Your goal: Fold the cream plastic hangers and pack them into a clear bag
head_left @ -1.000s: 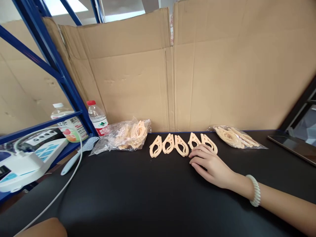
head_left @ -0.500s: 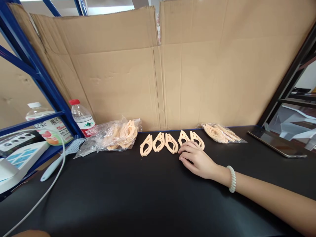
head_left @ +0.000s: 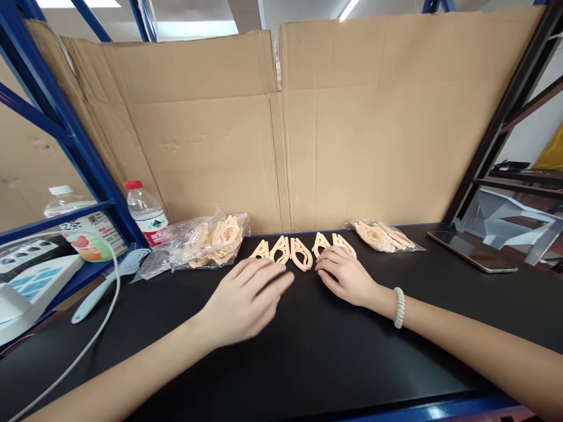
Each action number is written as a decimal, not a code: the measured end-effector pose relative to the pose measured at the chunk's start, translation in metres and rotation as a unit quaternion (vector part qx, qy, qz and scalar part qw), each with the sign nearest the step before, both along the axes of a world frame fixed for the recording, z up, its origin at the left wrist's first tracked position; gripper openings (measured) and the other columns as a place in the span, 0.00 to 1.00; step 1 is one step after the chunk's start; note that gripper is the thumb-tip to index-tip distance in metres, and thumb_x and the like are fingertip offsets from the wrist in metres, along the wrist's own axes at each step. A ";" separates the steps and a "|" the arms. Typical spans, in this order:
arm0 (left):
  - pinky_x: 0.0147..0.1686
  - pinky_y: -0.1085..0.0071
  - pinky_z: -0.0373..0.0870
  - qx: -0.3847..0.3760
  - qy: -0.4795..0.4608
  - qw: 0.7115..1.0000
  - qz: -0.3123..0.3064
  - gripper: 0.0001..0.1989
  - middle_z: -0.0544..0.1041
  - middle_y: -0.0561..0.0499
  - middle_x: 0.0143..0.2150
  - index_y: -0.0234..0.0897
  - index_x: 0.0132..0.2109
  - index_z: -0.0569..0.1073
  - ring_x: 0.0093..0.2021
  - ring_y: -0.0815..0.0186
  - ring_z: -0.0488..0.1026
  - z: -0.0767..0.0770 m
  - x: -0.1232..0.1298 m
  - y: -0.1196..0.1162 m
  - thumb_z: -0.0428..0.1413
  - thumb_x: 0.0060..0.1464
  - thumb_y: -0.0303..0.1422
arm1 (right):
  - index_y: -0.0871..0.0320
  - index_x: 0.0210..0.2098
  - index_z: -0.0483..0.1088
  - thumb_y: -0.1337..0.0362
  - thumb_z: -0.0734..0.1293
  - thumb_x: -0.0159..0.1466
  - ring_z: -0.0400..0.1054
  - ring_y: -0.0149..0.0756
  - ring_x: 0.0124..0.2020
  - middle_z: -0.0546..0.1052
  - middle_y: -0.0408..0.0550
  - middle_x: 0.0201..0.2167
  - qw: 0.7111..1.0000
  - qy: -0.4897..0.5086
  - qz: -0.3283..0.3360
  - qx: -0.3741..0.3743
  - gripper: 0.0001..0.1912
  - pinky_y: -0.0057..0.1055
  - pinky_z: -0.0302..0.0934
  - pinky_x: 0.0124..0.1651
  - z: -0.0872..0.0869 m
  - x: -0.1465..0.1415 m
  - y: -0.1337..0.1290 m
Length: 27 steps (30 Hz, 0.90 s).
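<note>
Several peach-coloured folding hangers (head_left: 301, 254), folded up, lie in a row near the back of the black table. My left hand (head_left: 248, 299) is in front of the leftmost hanger (head_left: 261, 249), partly covering it. Its fingers are stretched out and slightly blurred, holding nothing. On the right, my right hand (head_left: 345, 275) rests over the lower ends of the two rightmost hangers (head_left: 321, 242), fingers bent loosely and apart. Whether its fingertips press on them I cannot tell. A pale coiled band circles the right wrist.
Clear plastic bags of hangers lie at the left (head_left: 211, 240) and right (head_left: 382, 235) of the row. Also around are a phone (head_left: 472, 251), a red-capped bottle (head_left: 147, 214), a hairbrush (head_left: 105, 287) and a white cable (head_left: 103, 316). Cardboard (head_left: 369, 135) stands behind.
My left hand has come in from the lower left corner to the left end of the row. The view has shifted slightly; the right hand stays by the right hangers.
</note>
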State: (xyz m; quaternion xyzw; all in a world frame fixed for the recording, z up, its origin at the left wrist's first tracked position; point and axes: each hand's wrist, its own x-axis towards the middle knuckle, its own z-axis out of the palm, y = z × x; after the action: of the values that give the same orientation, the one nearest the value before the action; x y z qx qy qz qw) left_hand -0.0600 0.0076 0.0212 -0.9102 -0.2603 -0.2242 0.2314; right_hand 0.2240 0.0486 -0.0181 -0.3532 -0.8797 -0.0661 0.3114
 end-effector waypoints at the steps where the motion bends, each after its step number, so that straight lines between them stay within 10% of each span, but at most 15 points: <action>1: 0.59 0.55 0.64 -0.016 0.011 1.000 0.005 0.19 0.71 0.43 0.58 0.40 0.61 0.66 0.60 0.54 0.66 -0.005 -0.001 0.007 0.51 0.63 0.30 | 0.56 0.39 0.72 0.67 0.58 0.68 0.66 0.45 0.49 0.77 0.51 0.40 1.000 -0.002 -0.019 0.000 0.11 0.47 0.60 0.54 -0.001 0.001 0.001; 6: 0.58 0.55 0.66 -0.104 -0.019 0.991 0.081 0.23 0.66 0.40 0.63 0.36 0.63 0.62 0.63 0.52 0.62 -0.026 -0.017 0.036 0.51 0.64 0.36 | 0.56 0.46 0.71 0.64 0.59 0.68 0.65 0.46 0.54 0.75 0.53 0.50 0.995 -0.009 -0.097 -0.027 0.11 0.49 0.59 0.57 -0.006 0.008 0.006; 11: 0.62 0.51 0.58 0.044 -0.140 0.978 0.146 0.14 0.70 0.43 0.59 0.42 0.54 0.72 0.63 0.51 0.62 -0.005 -0.037 0.046 0.52 0.62 0.33 | 0.56 0.47 0.70 0.62 0.58 0.69 0.65 0.45 0.56 0.74 0.54 0.52 0.995 -0.010 -0.096 -0.036 0.12 0.48 0.57 0.57 -0.007 0.010 0.007; 15: 0.62 0.39 0.50 -0.002 -0.137 0.926 0.352 0.43 0.49 0.38 0.72 0.40 0.70 0.53 0.69 0.34 0.45 0.014 -0.066 0.053 0.61 0.51 0.43 | 0.56 0.46 0.70 0.61 0.58 0.69 0.65 0.46 0.56 0.74 0.54 0.50 0.996 -0.008 -0.081 -0.027 0.13 0.51 0.56 0.58 -0.010 0.011 0.008; 19: 0.52 0.50 0.69 -0.154 -0.137 0.896 0.394 0.35 0.69 0.37 0.62 0.36 0.70 0.52 0.58 0.43 0.69 0.020 -0.082 0.052 0.51 0.58 0.32 | 0.56 0.44 0.71 0.62 0.58 0.68 0.66 0.47 0.54 0.75 0.54 0.49 0.997 0.002 -0.073 -0.007 0.12 0.51 0.56 0.58 -0.014 0.011 0.010; 23: 0.62 0.55 0.61 -0.093 -0.171 0.957 0.217 0.31 0.70 0.46 0.62 0.38 0.62 0.67 0.63 0.56 0.64 0.023 -0.051 0.028 0.43 0.52 0.20 | 0.55 0.46 0.70 0.62 0.57 0.69 0.66 0.48 0.54 0.76 0.53 0.48 0.997 0.013 -0.079 0.001 0.13 0.51 0.57 0.56 -0.009 0.010 0.011; 27: 0.69 0.47 0.37 -0.225 -0.012 0.974 -0.030 0.37 0.68 0.58 0.63 0.48 0.62 0.67 0.70 0.60 0.51 0.015 -0.010 -0.019 0.43 0.47 0.18 | 0.57 0.46 0.70 0.59 0.57 0.69 0.68 0.48 0.50 0.76 0.55 0.47 0.993 0.080 -0.085 0.001 0.14 0.48 0.61 0.53 0.008 0.019 0.011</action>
State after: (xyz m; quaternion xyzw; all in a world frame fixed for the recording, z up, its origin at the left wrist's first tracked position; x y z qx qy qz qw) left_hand -0.0699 -0.0115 0.0365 -0.9437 -0.2791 -0.1773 0.0102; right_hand 0.2431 0.0595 -0.0098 -0.4310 -0.8184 -0.0645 0.3746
